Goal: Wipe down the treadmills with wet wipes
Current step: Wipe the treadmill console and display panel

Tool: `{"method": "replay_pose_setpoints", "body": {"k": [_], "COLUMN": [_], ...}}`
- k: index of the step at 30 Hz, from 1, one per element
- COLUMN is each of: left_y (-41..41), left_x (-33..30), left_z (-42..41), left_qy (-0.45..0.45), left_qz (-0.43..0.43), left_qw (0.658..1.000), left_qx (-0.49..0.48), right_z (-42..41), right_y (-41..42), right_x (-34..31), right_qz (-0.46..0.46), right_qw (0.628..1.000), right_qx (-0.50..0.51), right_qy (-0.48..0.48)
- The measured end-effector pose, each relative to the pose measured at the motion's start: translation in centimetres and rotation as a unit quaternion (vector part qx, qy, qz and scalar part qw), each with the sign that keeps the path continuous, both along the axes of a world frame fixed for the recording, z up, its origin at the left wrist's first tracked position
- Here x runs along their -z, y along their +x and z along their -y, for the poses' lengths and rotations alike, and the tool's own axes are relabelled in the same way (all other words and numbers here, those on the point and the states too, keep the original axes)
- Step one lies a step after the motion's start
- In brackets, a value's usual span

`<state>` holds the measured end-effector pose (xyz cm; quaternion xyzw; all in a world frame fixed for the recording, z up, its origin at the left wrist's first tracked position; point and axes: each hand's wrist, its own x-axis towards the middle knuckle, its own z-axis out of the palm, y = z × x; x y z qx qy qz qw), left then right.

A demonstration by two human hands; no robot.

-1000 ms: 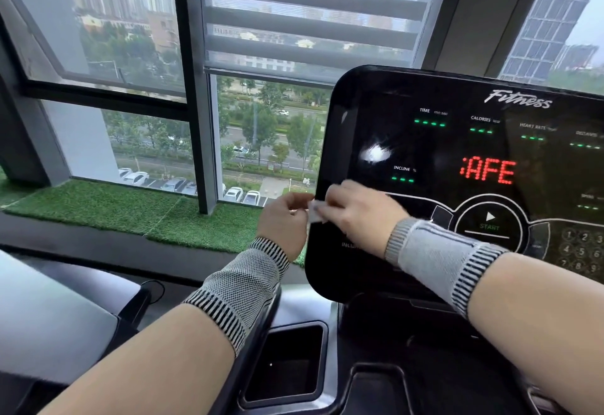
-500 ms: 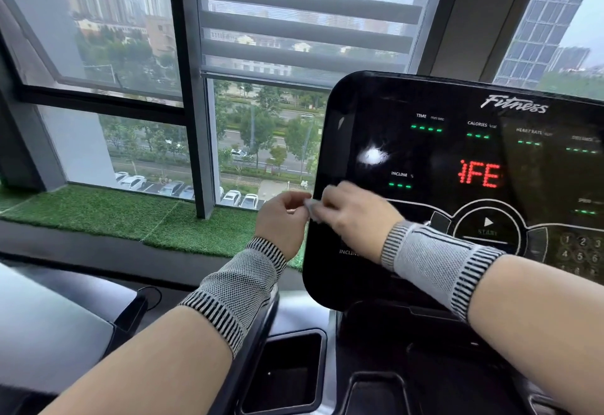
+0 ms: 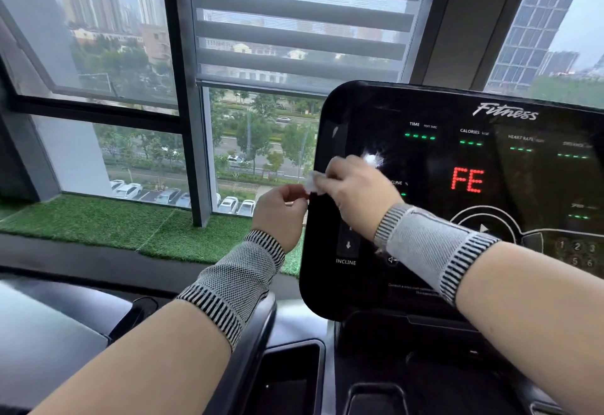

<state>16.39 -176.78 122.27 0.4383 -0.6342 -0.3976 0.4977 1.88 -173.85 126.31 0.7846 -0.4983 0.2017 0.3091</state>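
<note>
A black glossy treadmill console (image 3: 457,251) fills the right half of the view, with red letters lit on its display and green dashes above. In front of its left edge, my right hand (image 3: 356,191) pinches a small folded white wet wipe (image 3: 313,182) by its right side. My left hand (image 3: 281,213), just left of the console's edge, has its fingers curled up to the wipe's lower left corner. Both wrists wear grey knitted bands. Most of the wipe is hidden between the fingers.
Below the console lie a black cup recess (image 3: 287,378) and a dark handrail (image 3: 242,359). A strip of green artificial turf (image 3: 124,222) runs along the window sill at left. A grey window post (image 3: 192,120) stands behind my left hand.
Both hands have risen along the console's left edge with the wipe between them. The red display text has scrolled from "AFE" to "FE".
</note>
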Motion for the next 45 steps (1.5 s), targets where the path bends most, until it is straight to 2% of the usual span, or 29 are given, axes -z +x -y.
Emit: {"method": "replay_pose_setpoints", "body": {"k": [3,4,8,13,17,21,23,26,31,33,36,37,40,43,45], "left_y": [-0.1,-0.2,-0.5,-0.6,-0.8,-0.9,-0.9,-0.9,-0.8,-0.9,-1.1,-1.1,-1.3,-1.3,-1.1], "left_x": [-0.4,-0.6,-1.1,-1.5,-2.0,-2.4,-2.6,-2.9,-3.5,-3.8,-3.8,-3.8,-3.7,-3.5,-3.3], "left_z": [0.3,0.4,0.8,1.4,1.5,1.9,2.1,1.9,1.9,1.9,1.9,2.0,2.0,1.9,1.7], "left_qy": [-0.001,-0.004,-0.008,-0.021,-0.019,-0.034,-0.032,-0.021,-0.037,-0.04,-0.04,-0.038,-0.034,-0.021,-0.027], "left_qz": [-0.003,0.0,0.002,0.008,0.003,0.002,0.002,-0.004,-0.001,0.001,-0.007,-0.006,-0.002,-0.006,-0.001], "left_qw": [1.0,1.0,1.0,1.0,1.0,0.999,0.999,1.0,0.999,0.999,0.999,0.999,0.999,1.0,1.0], "left_qx": [0.004,0.004,0.001,0.005,0.008,0.008,0.009,0.012,0.009,0.003,0.004,0.003,-0.001,-0.003,-0.003], "right_z": [-0.8,-0.6,1.1,0.3,1.8,0.6,1.3,2.0,0.8,1.1,2.3,2.8,3.1,2.2,0.7], "right_y": [0.3,0.1,-0.5,-0.4,-0.5,-0.3,-0.6,-1.0,-1.2,-0.9,-0.9,-1.0,-0.6,0.3,1.2], "right_x": [1.3,0.7,-1.9,-0.5,-3.3,-1.8,-2.9,-4.7,-3.0,-4.9,-9.0,-10.1,-10.1,-6.1,-4.3], "right_qz": [-0.096,-0.101,0.003,-0.086,-0.016,-0.037,-0.045,0.01,-0.044,-0.015,0.095,0.109,0.063,0.049,0.025], "right_qw": [0.994,0.993,1.0,0.994,0.999,0.997,0.998,0.999,0.998,1.0,0.994,0.993,0.992,0.995,0.991], "right_qx": [-0.057,-0.059,0.01,-0.057,-0.007,-0.065,-0.036,0.021,-0.026,-0.006,0.039,0.048,0.103,0.058,0.051], "right_qy": [0.018,0.015,-0.021,0.022,-0.035,0.01,-0.003,-0.029,0.031,0.025,-0.033,-0.027,0.04,0.058,0.117]}}
